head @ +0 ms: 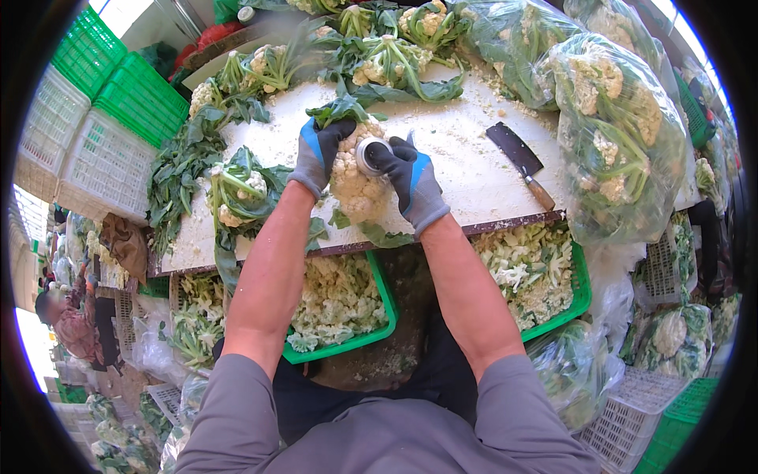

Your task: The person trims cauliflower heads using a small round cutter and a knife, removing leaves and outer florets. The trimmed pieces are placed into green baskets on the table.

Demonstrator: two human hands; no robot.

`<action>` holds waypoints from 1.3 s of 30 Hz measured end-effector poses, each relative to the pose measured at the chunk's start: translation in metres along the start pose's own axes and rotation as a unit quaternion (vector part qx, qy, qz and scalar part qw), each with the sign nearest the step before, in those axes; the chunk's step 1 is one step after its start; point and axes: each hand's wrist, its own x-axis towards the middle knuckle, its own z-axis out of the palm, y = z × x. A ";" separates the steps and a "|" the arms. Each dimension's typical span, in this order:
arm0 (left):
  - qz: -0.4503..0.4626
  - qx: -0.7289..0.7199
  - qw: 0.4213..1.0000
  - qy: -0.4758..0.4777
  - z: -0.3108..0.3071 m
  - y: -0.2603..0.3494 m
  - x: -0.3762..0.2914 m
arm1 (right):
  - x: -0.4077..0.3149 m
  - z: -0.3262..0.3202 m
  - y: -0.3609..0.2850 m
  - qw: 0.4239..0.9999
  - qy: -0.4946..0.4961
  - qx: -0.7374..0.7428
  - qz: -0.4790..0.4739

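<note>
My left hand [317, 155], in a grey, black and blue work glove, grips the leafy upper left side of a cauliflower head [357, 186] above the white tabletop [468, 189]. My right hand [413, 178], gloved alike, is closed on a white-rimmed round tool [363, 155], held against the front of the curds. Its exact kind cannot be told; a thumb covers part of its dark middle. A cleaver [515, 149] with a dark blade and a wooden handle lies to the right. Left of my forearm sits another leafy cauliflower [237, 192].
Untrimmed cauliflowers [388, 62] line the table's back, and plastic-bagged ones [619, 130] stand at its right. Below the front edge are green crates of florets [388, 323] and cut pieces [583, 305]. Stacked crates [109, 160] rise at left; another person [77, 326] is farther off.
</note>
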 end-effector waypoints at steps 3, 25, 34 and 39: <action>-0.013 -0.025 0.999 0.017 -0.010 0.002 -0.002 | 0.004 -0.025 0.019 0.996 -0.039 -0.034 0.066; -0.006 -0.134 0.988 0.069 -0.011 -0.015 -0.017 | 0.015 0.016 -0.022 0.999 -0.023 0.000 -0.024; 0.069 -0.043 0.995 0.063 0.003 -0.015 -0.014 | 0.026 -0.002 -0.027 0.999 0.011 -0.023 -0.019; 0.060 -0.035 0.997 0.027 -0.002 -0.013 -0.013 | 0.024 -0.007 -0.037 0.987 -0.098 -0.043 -0.119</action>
